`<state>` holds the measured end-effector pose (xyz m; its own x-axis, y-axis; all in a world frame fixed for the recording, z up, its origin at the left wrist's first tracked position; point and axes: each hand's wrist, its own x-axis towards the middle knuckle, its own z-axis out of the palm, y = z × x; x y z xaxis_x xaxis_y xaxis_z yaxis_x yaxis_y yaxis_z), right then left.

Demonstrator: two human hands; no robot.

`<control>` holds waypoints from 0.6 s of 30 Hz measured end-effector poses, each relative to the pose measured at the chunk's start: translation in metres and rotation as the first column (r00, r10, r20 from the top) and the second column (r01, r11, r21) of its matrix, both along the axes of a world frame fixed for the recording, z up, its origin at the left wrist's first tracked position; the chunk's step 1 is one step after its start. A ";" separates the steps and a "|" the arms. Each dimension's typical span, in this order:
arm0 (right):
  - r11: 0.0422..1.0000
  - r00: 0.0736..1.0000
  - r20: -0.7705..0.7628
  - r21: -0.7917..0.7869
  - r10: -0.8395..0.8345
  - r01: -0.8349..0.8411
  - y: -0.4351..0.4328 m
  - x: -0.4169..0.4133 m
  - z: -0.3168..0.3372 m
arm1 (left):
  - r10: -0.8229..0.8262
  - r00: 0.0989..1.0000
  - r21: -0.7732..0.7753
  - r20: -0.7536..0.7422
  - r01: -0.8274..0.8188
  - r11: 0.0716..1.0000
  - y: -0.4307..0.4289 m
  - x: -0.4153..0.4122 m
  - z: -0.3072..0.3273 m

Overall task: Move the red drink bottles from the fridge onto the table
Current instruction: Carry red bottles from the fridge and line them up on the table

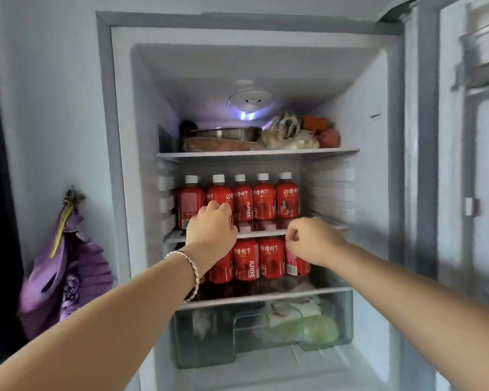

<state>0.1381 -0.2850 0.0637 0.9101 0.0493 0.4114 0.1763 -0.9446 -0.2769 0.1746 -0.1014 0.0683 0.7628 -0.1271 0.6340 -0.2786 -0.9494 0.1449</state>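
So the red drink bottles [263,199] are all sitting in the fridge [378,170], five along the middle shelf [261,235] and another row [272,258] on the shelf below. Left hand [211,225] is up at the middle shelf, fingers curled round the second bottle from the left [220,194]. Right hand [312,239] hovers in front of that shelf's edge, just above the rightmost lower bottle [297,266], with fingers loosely curled and nothing in them.
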 end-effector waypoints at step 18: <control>0.977 0.927 0.340 -0.083 -0.158 0.196 0.003 0.248 0.057 | 0.164 0.978 0.264 0.132 -0.194 0.945 0.030 0.188 0.090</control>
<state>0.3863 -0.2822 0.1204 0.7224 -0.0363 0.6905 0.0662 -0.9904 -0.1214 0.3626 -0.0719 0.1582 0.7190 -0.1751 0.6726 -0.1004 -0.9838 -0.1488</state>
